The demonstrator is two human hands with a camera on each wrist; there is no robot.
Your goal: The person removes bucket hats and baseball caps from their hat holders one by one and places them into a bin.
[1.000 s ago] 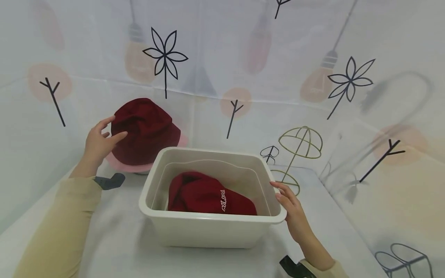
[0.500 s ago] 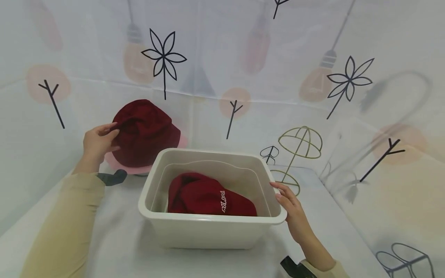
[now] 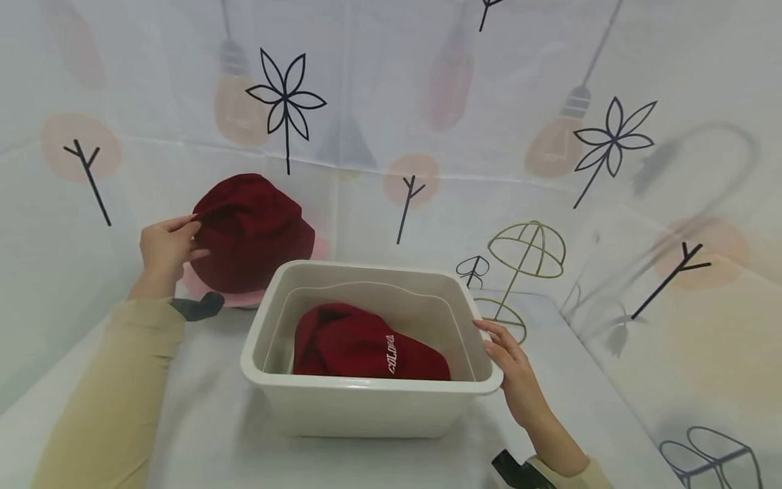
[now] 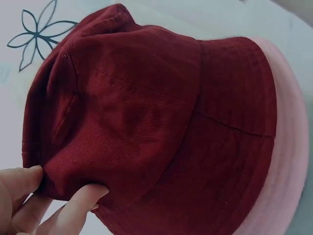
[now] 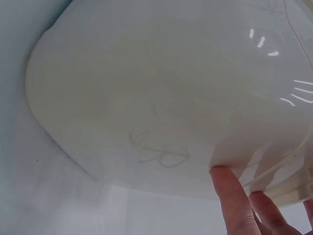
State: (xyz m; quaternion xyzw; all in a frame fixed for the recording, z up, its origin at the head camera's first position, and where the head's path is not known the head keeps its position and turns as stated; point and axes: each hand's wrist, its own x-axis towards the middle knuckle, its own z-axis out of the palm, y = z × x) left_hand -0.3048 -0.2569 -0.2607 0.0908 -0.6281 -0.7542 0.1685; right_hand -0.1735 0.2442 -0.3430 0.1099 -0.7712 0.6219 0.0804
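In the head view, my left hand (image 3: 163,250) pinches the left edge of a dark red bucket hat (image 3: 250,231). Up close in the left wrist view, thumb and fingers grip the crown's fabric, and the creased crown lies over a pink bucket hat (image 4: 288,127), whose brim shows beyond the red one. My right hand (image 3: 518,377) holds the right rim of a white plastic bin (image 3: 366,407), fingertips over its edge. Inside the bin lies a red baseball cap (image 3: 348,343) with white lettering, partly hidden by the front wall. The right wrist view shows fingers (image 5: 230,200) against the bin's outer wall.
Everything stands on a white-covered table (image 3: 201,421). Behind it hangs a pale printed cloth (image 3: 379,88) with flowers, twigs and bulbs. A gold wire hat stand (image 3: 527,251) appears behind the bin on the right; whether it is real or printed I cannot tell.
My left hand has gone from spread fingers beside the dark red bucket hat to pinching its left edge, which is drawn slightly left. The right hand and bin stay put.
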